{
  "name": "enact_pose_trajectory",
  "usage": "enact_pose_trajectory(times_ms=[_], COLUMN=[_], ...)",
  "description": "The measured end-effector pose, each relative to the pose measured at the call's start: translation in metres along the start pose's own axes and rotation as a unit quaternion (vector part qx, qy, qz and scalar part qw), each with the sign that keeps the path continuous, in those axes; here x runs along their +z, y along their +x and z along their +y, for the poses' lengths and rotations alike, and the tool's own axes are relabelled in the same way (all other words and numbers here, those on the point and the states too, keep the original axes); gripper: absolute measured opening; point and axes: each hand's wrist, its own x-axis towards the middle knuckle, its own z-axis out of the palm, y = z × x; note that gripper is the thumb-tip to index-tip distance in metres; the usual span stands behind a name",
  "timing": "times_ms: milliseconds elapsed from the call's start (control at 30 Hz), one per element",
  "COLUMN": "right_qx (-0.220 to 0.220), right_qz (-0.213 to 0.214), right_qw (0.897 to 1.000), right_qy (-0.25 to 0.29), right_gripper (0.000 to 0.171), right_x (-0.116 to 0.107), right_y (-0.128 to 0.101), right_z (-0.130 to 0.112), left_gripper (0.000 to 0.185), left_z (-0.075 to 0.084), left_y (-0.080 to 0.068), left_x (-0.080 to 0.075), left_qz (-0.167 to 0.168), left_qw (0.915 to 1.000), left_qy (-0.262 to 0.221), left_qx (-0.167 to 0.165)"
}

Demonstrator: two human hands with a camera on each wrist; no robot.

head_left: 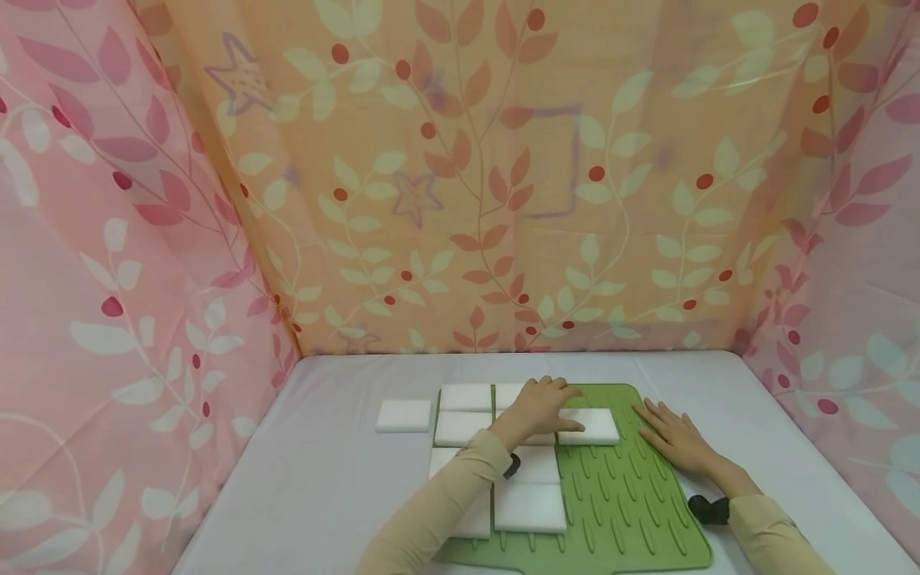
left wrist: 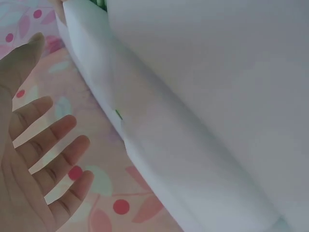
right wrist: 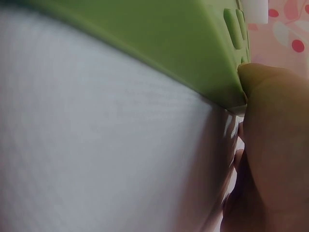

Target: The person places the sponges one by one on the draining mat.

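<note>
A green mat (head_left: 618,503) with raised ridges lies on the table, bearing several white rectangular sponges (head_left: 528,507) in two columns on its left part. One more white sponge (head_left: 592,427) lies to the right of these columns, on the ridges. My left hand (head_left: 537,411) reaches over the upper sponges, its thumb overlapping this sponge in the head view. In the left wrist view, that hand (left wrist: 38,164) has its fingers spread and nothing in them. My right hand (head_left: 676,439) rests along the mat's right edge; its thumb (right wrist: 265,79) touches the green rim in the right wrist view.
A single white sponge (head_left: 404,415) lies on the white tabletop (head_left: 309,463), left of the mat. Floral curtains (head_left: 474,200) enclose the back and both sides. Black straps (head_left: 709,509) sit at the wrists.
</note>
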Motion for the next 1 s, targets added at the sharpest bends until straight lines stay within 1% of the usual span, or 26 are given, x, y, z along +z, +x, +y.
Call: enact_pose_trajectory(times_ms=[167,333,467,600,733,867,1000], right_qx=[0.002,0.003,0.001,0.001,0.0,0.001,0.001], right_qz=[0.001,0.002,0.003,0.004,0.006,0.006,0.005], right_qw=[1.0,1.0,1.0,1.0,1.0,1.0,1.0], right_qy=[-0.003,-0.008,-0.009,-0.006,-0.006,-0.006,-0.009], right_gripper=[0.053,0.053,0.052,0.052,0.052,0.052,0.053], right_x=[0.001,0.003,0.003,0.003,0.003,0.004,0.005], right_y=[0.001,0.001,0.0,0.0,0.0,0.001,0.001], right_z=[0.002,0.004,0.005,0.004,0.004,0.005,0.007], left_gripper=[0.062,0.061,0.059,0.057,0.056,0.057,0.057], left_z=[-0.009,-0.019,-0.027,-0.036,-0.044,-0.052,-0.06], left_y=[-0.005,-0.014,-0.022,-0.027,-0.032,-0.039,-0.047], left_x=[-0.003,-0.006,-0.006,-0.004,-0.004,-0.006,-0.009], left_qz=[0.001,0.008,0.013,0.025,0.036,0.033,0.035], left_qw=[0.9999,0.9992,0.9984,0.9973,0.9967,0.9969,0.9958], left_qy=[-0.007,-0.03,-0.045,-0.062,-0.063,-0.057,-0.067], left_qx=[-0.012,-0.024,-0.03,-0.031,-0.037,-0.043,-0.051])
